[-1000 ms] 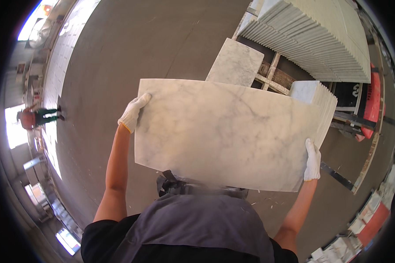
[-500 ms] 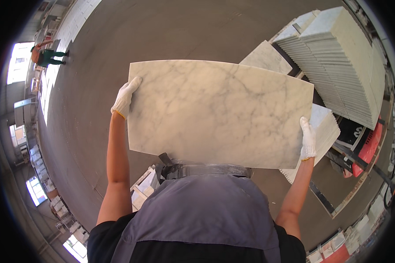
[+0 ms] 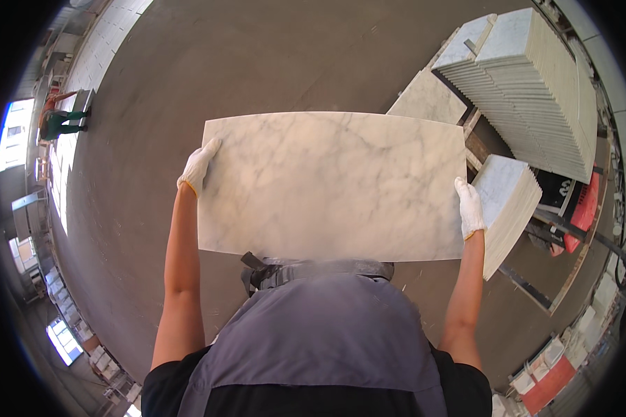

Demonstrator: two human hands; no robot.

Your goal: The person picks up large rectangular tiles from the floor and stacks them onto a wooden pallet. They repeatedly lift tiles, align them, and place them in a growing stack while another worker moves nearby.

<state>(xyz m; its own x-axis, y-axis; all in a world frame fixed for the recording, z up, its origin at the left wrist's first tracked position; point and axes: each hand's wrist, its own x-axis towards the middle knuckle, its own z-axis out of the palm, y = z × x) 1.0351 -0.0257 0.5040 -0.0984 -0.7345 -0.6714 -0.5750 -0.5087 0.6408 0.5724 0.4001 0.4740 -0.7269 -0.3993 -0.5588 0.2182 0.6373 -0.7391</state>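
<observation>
Between my hands is a large rectangular marble slab, white to cream with grey veins, its face turned up toward me. My left hand, in a white knit glove, grips the slab's left edge with the thumb on its face. On the opposite edge my right hand, gloved the same way, holds the slab; its fingers beneath are hidden. The slab's near edge is close to the dark belt at my waist, over my grey apron.
A tall stack of slabs stands at the far right, with a shorter stack beside my right hand. A flat slab lies near them. A red pallet truck is by the stacks. Another person is at the far left.
The slab, still in both hands, has become more level and its right end has shifted left, away from the stacks. The other person has moved lower and left in the picture.
</observation>
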